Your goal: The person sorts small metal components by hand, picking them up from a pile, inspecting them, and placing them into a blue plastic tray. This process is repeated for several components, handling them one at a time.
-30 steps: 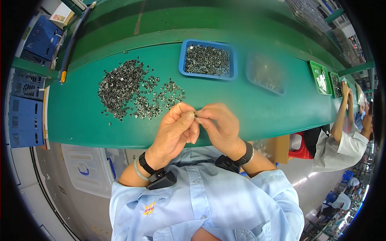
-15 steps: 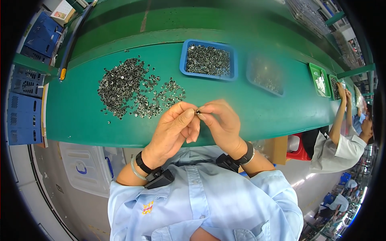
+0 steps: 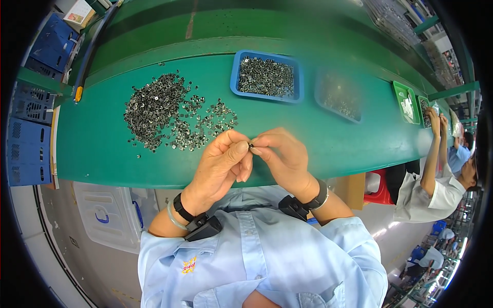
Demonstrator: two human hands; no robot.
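Left hand [image 3: 221,164] and right hand [image 3: 282,159] brought together above the near edge of the green counter [image 3: 113,154], fingertips meeting. Small dark part [image 3: 251,147] pinched between thumb and forefinger of both hands, fingers closed tight around it; too small to tell its shape. Dark bands on both wrists, a pale bangle beside the left one. Light blue shirt sleeves at the bottom of the view.

Beyond the left hand, on the counter, a loose heap of small metal pieces [image 3: 156,110], thick at the left and thinning into a scatter near the fingers. Farther back, to the right of the heap, a blue tray [image 3: 234,77] filled with similar metal pieces. Just beside it on the right, a clear tray [image 3: 339,97] holding a few more, blurred. Well apart along the counter to the right, a green tray [image 3: 405,102] with pale contents.

At the far right, another person in a white shirt [image 3: 436,190], arms raised to the counter. Under the counter at the left, a pale plastic bin [image 3: 108,215]; blue crates [image 3: 28,138] stacked at the left rim.
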